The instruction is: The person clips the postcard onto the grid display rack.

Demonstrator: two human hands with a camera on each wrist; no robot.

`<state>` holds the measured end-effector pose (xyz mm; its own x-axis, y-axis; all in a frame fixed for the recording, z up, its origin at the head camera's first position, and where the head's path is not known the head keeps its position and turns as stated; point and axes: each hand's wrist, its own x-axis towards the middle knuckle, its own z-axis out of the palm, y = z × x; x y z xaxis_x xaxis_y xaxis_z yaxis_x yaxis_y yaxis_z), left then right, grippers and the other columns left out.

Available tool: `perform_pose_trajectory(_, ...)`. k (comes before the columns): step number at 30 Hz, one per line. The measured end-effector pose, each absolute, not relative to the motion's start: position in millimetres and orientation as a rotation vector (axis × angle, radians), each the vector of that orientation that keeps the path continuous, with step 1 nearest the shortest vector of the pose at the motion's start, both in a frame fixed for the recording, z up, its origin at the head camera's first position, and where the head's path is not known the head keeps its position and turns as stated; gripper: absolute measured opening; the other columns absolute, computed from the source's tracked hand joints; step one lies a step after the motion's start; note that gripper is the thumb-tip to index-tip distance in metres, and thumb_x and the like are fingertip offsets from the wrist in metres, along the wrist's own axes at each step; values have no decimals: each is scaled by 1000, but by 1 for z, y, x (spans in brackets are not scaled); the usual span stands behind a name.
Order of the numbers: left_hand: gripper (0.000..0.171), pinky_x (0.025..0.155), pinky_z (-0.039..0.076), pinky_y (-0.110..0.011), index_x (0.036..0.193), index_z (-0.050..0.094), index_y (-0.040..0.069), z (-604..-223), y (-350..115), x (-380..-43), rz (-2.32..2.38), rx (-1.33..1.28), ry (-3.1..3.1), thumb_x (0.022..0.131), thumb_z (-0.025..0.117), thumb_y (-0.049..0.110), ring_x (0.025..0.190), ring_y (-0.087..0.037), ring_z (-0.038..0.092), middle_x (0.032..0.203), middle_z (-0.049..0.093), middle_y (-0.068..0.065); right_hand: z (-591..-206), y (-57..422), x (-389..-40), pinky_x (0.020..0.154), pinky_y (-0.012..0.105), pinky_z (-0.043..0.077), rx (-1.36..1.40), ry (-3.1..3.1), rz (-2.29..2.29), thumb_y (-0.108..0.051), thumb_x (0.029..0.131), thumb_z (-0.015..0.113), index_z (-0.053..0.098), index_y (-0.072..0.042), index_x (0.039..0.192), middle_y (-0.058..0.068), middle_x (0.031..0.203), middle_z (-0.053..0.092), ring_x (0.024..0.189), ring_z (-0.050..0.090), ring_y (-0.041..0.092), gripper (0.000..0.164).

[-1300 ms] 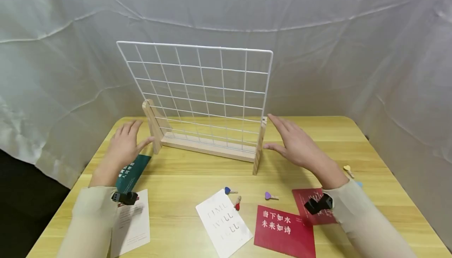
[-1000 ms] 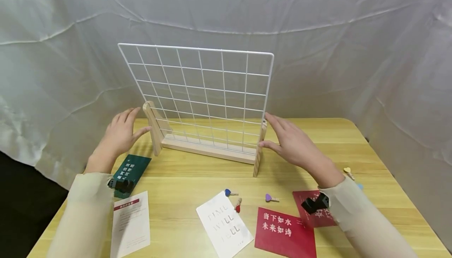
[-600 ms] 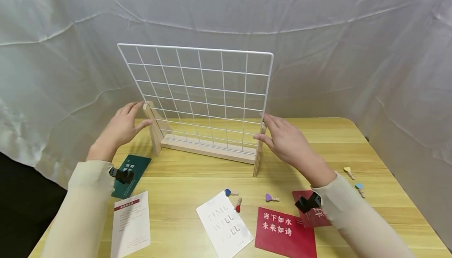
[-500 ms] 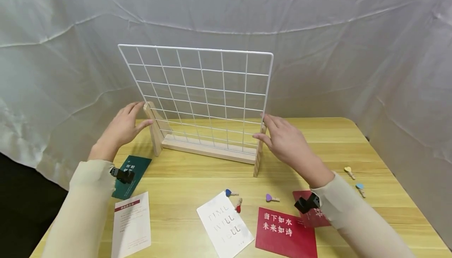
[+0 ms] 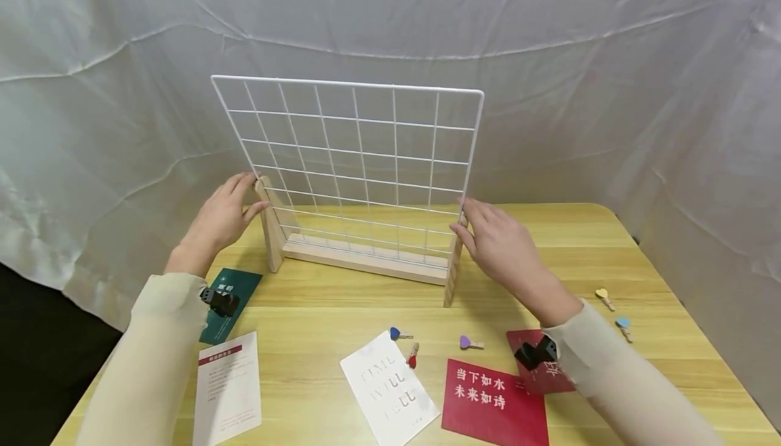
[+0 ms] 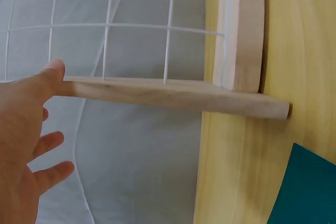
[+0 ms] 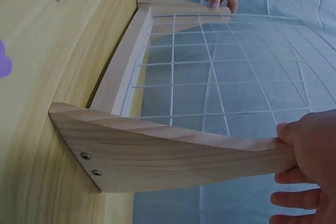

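A white wire grid display rack (image 5: 356,137) leans back in its wooden stand on the table. My left hand (image 5: 221,219) holds the upper end of the left wooden side panel (image 6: 157,93), thumb along its edge and other fingers spread by its outer face in the left wrist view. At the opposite end, my right hand (image 5: 502,242) grips the top of the right side panel (image 7: 173,156). Its thumb lies on the front edge, with fingers showing past the far side in the right wrist view. The wire grid rises between both hands.
In front lie a white card (image 5: 390,388), a crimson card (image 5: 494,405), a darker red card (image 5: 537,381), a white printed card (image 5: 228,388) and a green card (image 5: 234,297). Heart clips, including a purple one (image 5: 470,342) and a blue one (image 5: 624,326), are scattered around. Grey cloth (image 5: 549,80) hangs behind.
Both hands closed in from beside the rack to the tops of its wooden sides. The rack has then shifted slightly to the right with them. Cards and clips stay put.
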<state>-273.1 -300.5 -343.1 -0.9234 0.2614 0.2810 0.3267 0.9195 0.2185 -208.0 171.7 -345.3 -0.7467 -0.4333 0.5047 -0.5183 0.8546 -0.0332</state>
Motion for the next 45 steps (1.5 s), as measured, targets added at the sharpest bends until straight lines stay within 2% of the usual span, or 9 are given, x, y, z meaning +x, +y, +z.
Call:
perform_pose_trajectory(6,57,99,38,-64,142,38,-3,-349,-292,-272,-275,-507,-2711,100,59,28,124,-49,42,140,39,-28,-348,184,-208,92,54,50,660,-2567,280,-32,99,59,50,3,134,23,130,58,114,59,40,51)
perform_pose_trajectory(11,58,100,40,-61,141,41,-3,-349,-283,-268,-219,-542,-2677,97,63,28,124,-47,43,138,42,-27,-349,195,-206,87,56,51,612,-2619,294,-32,100,58,47,1,138,22,132,57,113,59,40,51)
perform_pose_trajectory(18,58,103,40,-55,137,45,-7,-349,-270,-262,-151,-624,-2602,95,67,27,124,-44,46,132,51,-27,-347,209,-202,91,58,48,576,-2648,322,-27,101,57,44,3,140,25,133,55,116,56,42,51)
perform_pose_trajectory(23,58,99,45,-54,131,50,-8,-351,-262,-255,-100,-701,-2476,89,73,25,116,-43,52,124,57,-27,-346,219,-198,93,58,47,561,-2655,284,-27,100,57,42,4,142,26,132,55,117,55,43,54)
perform_pose_trajectory(27,59,94,48,-53,127,52,-10,-352,-256,-249,-87,-766,-2375,85,77,23,110,-43,56,118,59,-28,-346,228,-196,93,57,48,594,-2613,201,-26,97,62,44,6,139,26,124,61,112,59,43,56)
perform_pose_trajectory(32,56,89,51,-53,124,53,-11,-355,-252,-242,-80,-812,-2315,89,72,27,104,-43,59,113,60,-28,-346,240,-197,93,56,48,662,-2532,103,-24,92,67,47,8,135,25,115,65,106,62,43,57)
perform_pose_trajectory(39,56,86,52,-52,118,54,-10,-354,-240,-234,-81,-878,-2233,97,58,42,100,-42,60,108,61,-26,-345,257,-195,90,55,50,664,-2502,88,-22,91,66,48,6,134,26,117,63,103,62,43,55)
perform_pose_trajectory(45,53,87,52,-50,114,54,-10,-356,-226,-229,-61,-904,-2187,93,63,39,99,-41,61,104,62,-25,-346,271,-195,90,56,49,668,-2507,132,-17,91,65,49,8,132,27,124,59,109,60,44,50)
